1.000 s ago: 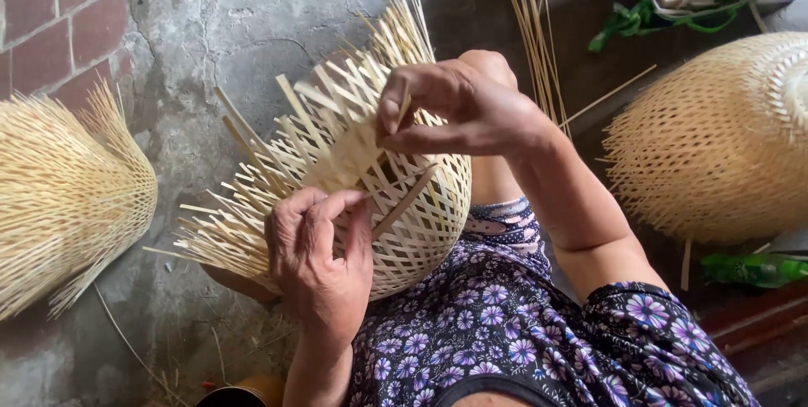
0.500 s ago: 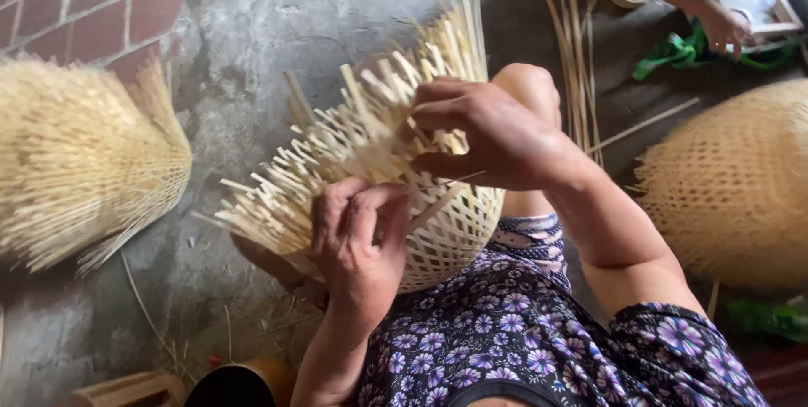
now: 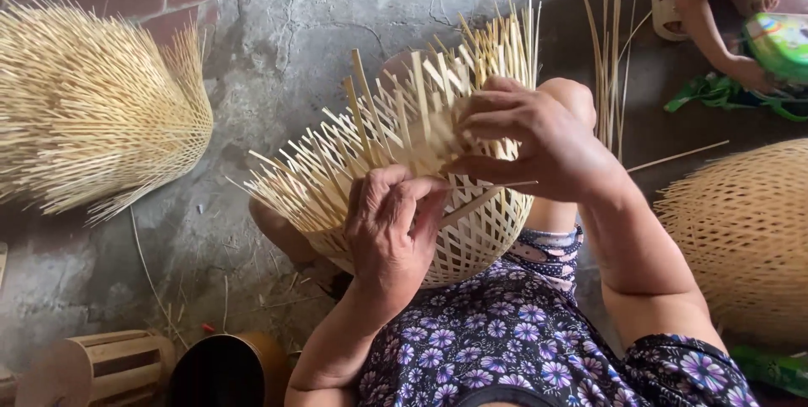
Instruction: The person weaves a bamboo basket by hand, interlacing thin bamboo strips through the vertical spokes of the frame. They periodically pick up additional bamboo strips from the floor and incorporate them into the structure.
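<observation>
Concrete floor (image 3: 337, 3) surrounds hands-held woven basket (image 3: 471, 239).

A half-woven, pale yellow bamboo basket (image 3: 438, 205) of rounded, dome-like shape lay tilted across the person's lap, resting against the knees above the flowered cloth. Its lower part was already worked into an open lattice of flat strips, tight and even. From the unfinished edge many loose, straight bamboo strips (image 3: 337, 163) fanned outward, up and to the left, their cut ends free and uneven. One thin strip (image 3: 497, 184) stuck out sideways across the woven wall, near its middle. The basket's far side was hidden.
</observation>
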